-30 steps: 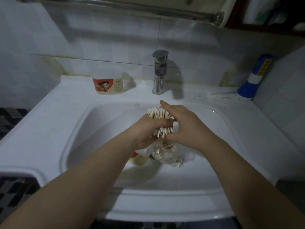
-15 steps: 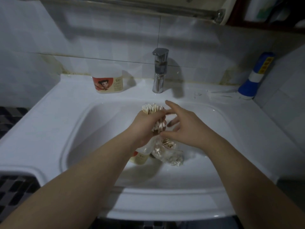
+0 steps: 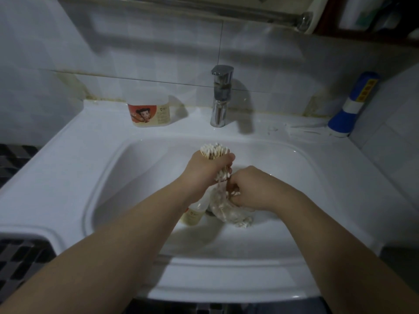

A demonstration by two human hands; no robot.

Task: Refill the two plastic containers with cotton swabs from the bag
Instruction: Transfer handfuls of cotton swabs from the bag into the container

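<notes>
Both your hands are gripping stuff: your left hand point(image 3: 207, 172) is clenching a fat bundle of cotton swabs point(image 3: 214, 151) upright, tips sticking out above your fist, and your right hand point(image 3: 251, 189) is curling its fingers round the mouth of the clear bag point(image 3: 226, 213), where a few swab ends are poking out. That bag is lying in the bottom of the sink point(image 3: 90, 177), with one plastic container point(image 3: 194, 215) sitting just beside it under your left wrist. Your other container point(image 3: 148, 112) is standing on the back ledge, left of the faucet point(image 3: 221, 96). Over in the far right corner a blue and white bottle point(image 3: 351, 107) is sitting.
</notes>
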